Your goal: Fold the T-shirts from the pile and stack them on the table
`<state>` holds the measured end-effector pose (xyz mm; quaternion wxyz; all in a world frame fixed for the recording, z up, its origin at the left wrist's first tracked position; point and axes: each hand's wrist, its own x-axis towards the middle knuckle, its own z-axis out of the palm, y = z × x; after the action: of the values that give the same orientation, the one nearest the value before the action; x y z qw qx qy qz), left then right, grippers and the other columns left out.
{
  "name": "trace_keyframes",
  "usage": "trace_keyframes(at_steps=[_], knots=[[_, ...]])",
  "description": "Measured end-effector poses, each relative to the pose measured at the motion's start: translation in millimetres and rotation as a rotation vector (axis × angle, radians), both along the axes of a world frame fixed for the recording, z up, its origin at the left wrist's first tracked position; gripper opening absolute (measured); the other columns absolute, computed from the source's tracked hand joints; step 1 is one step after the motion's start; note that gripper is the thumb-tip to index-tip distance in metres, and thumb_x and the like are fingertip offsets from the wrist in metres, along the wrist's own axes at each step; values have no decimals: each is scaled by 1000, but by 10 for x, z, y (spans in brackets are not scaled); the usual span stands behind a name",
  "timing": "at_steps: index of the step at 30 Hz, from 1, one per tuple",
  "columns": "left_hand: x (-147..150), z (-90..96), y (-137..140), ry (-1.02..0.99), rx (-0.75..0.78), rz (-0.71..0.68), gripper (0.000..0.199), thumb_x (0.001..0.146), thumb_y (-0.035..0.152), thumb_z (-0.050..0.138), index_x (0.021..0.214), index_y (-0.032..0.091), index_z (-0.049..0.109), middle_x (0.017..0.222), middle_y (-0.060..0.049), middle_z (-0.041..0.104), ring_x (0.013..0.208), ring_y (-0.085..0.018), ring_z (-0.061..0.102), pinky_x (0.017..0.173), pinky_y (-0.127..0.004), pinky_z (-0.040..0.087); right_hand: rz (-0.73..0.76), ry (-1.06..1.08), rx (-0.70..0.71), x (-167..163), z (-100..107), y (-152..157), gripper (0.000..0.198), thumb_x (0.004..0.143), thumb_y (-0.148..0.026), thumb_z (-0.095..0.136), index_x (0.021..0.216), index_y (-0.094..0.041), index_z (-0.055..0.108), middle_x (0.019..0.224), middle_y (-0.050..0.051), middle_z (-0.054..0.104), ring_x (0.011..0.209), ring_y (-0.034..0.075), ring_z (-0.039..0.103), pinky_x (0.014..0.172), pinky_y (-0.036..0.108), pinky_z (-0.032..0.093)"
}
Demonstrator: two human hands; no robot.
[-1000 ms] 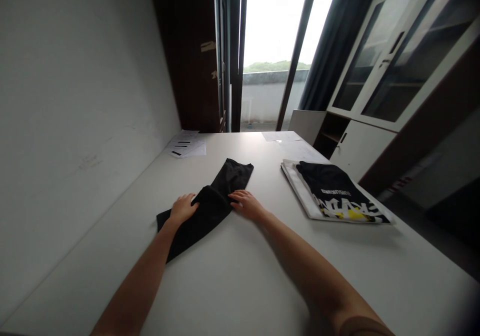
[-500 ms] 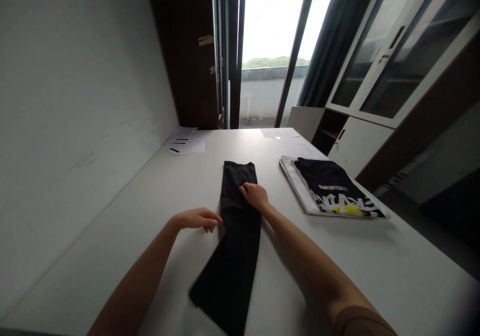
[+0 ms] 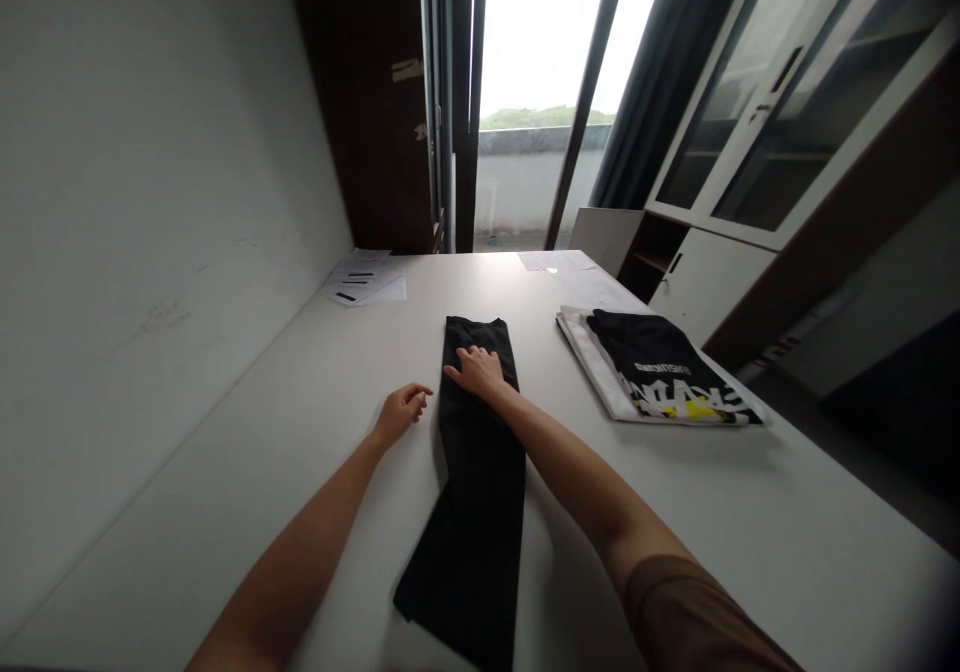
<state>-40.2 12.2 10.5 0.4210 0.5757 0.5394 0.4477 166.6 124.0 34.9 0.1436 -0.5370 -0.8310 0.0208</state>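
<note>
At a white table (image 3: 750, 552), a person lays out a long black garment (image 3: 480, 472), folded into a narrow strip that runs from the near edge, w/ its lower end bent slightly left, straight away toward the window. The step in hand looks like flattening and squaring the strip lengthwise. Next move, judging by the lie of the cloth, calls for a smoothing stroke along the strip or bringing one end over the other, w/ both hands steadying it so the near end doesn't skew.

Left hand (image 3: 401, 410) hovers or rests just beside the strip's left edge, fingers loosely curled, gripping nothing; contact w/ the cloth can't be told. Right hand (image 3: 476, 370) lies palm-down on the strip's far part, fingers spread flat, pressing rather than pinching.

Further right, apart from the strip, a stack of folded clothes (image 3: 660, 372) w/ a black printed shirt on top. Far left, by the wall, loose papers (image 3: 364, 280); more paper sheets (image 3: 555, 262) near the table's far edge. Beyond, a window (image 3: 540, 82) and glass-front cabinet (image 3: 780, 112).
</note>
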Motion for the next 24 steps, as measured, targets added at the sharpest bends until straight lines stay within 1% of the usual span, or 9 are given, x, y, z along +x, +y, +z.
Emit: trace_keyframes(at_steps=[3, 6, 9, 11, 13, 16, 18, 21, 24], knots=[[-24, 0, -1, -20, 13, -5, 32, 86, 38, 57, 104, 16, 73, 78, -2, 62, 64, -11, 58, 55, -22, 47, -15, -46, 48, -144, 6, 52, 58, 95, -68, 53, 120, -18, 67, 125, 20, 64, 116, 36, 55, 99, 51, 39], [-47, -3, 24, -91, 24, 24, 32, 85, 38, 59, 101, 15, 74, 77, -2, 63, 63, -11, 58, 57, -22, 48, -28, -28, 47, -249, -41, 20, 34, 97, -47, 57, 114, -19, 66, 121, 17, 66, 114, 32, 56, 96, 47, 40], [-80, -13, 71, -194, 31, 104, 32, 82, 40, 64, 97, 14, 75, 77, -3, 64, 66, -13, 60, 62, -25, 52, 15, 76, -23, -284, -86, -37, 13, 94, -28, 56, 99, -21, 65, 111, 11, 68, 106, 27, 58, 93, 40, 39], [-110, -33, 108, -240, 42, 157, 33, 80, 42, 65, 96, 14, 74, 82, -4, 66, 72, -14, 62, 69, -28, 55, 62, 292, -93, -266, -85, -56, 7, 90, -26, 56, 87, -22, 61, 100, 6, 66, 97, 23, 59, 89, 35, 40], [-141, -63, 140, -262, 55, 199, 34, 80, 43, 64, 98, 15, 72, 90, -6, 68, 80, -16, 65, 77, -32, 57, 101, 658, -218, -223, -54, -50, 11, 87, -30, 56, 79, -23, 54, 86, 0, 61, 84, 19, 57, 80, 30, 42], [-172, -108, 175, -275, 80, 256, 34, 84, 42, 61, 104, 17, 68, 110, -9, 68, 95, -19, 67, 87, -36, 58, 114, 1283, -511, -145, 23, -31, 18, 85, -41, 58, 81, -26, 48, 70, -6, 50, 66, 16, 50, 64, 26, 43], [-174, -129, 184, -271, 90, 277, 32, 86, 41, 59, 108, 18, 67, 118, -10, 67, 104, -22, 67, 92, -39, 57, 141, 1572, -679, -102, 80, -41, 23, 82, -45, 65, 86, -27, 50, 68, -7, 49, 62, 15, 48, 59, 24, 44], [-159, -136, 163, -136, 135, 293, 32, 88, 34, 61, 117, 21, 66, 125, -10, 65, 116, -24, 64, 100, -41, 53, 251, 1743, -819, -75, 152, -99, 27, 79, -43, 73, 88, -27, 53, 72, -7, 53, 64, 14, 51, 62, 24, 48], [-144, -121, 97, 269, 268, 225, 39, 88, 25, 63, 127, 22, 65, 132, -10, 62, 125, -26, 59, 109, -45, 47, 372, 1727, -907, -78, 205, -138, 26, 80, -41, 74, 88, -27, 55, 77, -6, 57, 68, 14, 55, 68, 25, 51]])
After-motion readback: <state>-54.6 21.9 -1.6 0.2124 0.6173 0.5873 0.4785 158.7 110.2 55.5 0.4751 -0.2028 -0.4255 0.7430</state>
